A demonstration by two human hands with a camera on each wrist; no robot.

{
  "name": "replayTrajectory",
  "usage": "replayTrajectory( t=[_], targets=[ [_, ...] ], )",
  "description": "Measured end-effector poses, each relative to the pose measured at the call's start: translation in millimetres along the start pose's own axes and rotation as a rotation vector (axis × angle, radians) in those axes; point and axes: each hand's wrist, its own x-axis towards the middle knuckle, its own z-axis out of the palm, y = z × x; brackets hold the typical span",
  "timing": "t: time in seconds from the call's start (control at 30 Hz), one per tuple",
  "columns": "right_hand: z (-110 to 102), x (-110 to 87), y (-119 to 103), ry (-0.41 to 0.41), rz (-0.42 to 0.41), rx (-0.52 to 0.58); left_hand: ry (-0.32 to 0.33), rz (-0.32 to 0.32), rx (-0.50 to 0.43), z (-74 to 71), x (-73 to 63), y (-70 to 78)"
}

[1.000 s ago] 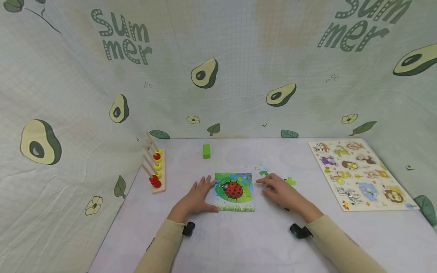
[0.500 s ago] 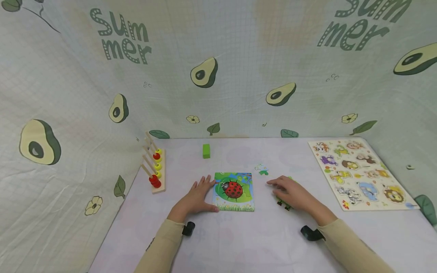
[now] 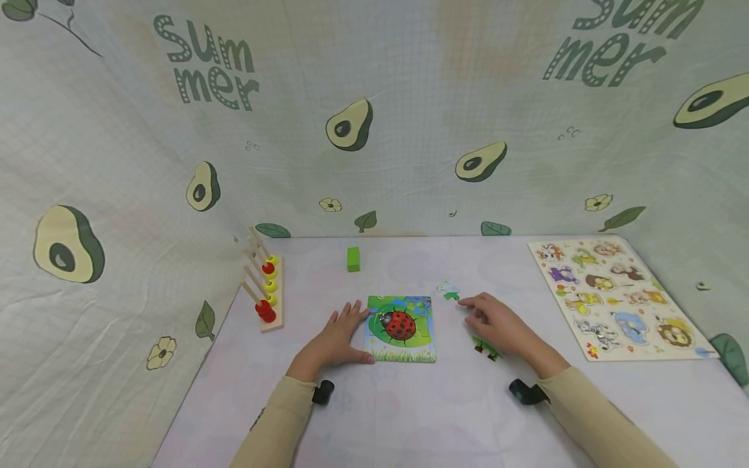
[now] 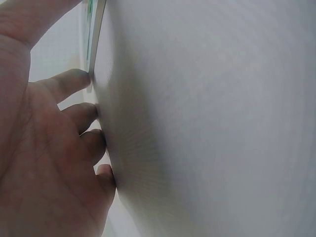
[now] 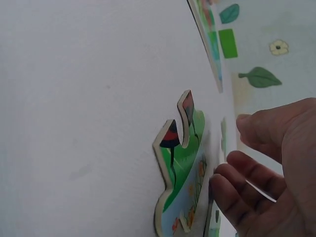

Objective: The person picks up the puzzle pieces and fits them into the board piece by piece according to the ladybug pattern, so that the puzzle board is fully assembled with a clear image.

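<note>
A square ladybug puzzle board [image 3: 400, 327] lies flat on the table in the head view. My left hand [image 3: 335, 339] is spread at its left side, with forefinger and thumb touching the edge; the left wrist view shows the fingertips [image 4: 79, 78] against the board's rim [image 4: 97, 34]. My right hand [image 3: 497, 325] hovers to the right, its forefinger pointing at a small pale-and-green puzzle piece [image 3: 449, 290]. Nothing shows between its loosely bent fingers [image 5: 227, 190]. Partly hidden beneath that hand lies a green puzzle piece [image 3: 486, 350], seen closer in the right wrist view [image 5: 185, 173].
A bead counting stand [image 3: 276, 292] with red and yellow beads and wooden pegs stands at the left. Behind the ladybug board is a green block [image 3: 354, 259]. A large animal puzzle board [image 3: 608, 309] lies at the right. Patterned cloth [image 3: 409, 195] hangs around the table.
My right hand first drew right, away from the ladybug board, then shifted slightly up and back towards the small pale-and-green piece. The left hand has stayed at the board.
</note>
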Motion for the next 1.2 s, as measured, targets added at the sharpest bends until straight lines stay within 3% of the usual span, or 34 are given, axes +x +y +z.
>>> replayTrajectory(
  t=[0.63,0.93,1.2],
  targets=[
    [17,50.5,4,0.091,0.108,-0.044,0.004,0.001,0.008,-0.1,-0.2,-0.7],
    [22,61.2,-2,0.116,0.175,-0.143,0.006,-0.003,0.008,-0.2,0.1,-0.2],
    [22,64.0,-6,0.11,0.211,-0.087,0.004,-0.004,0.009,-0.3,0.5,-0.4]
  ],
)
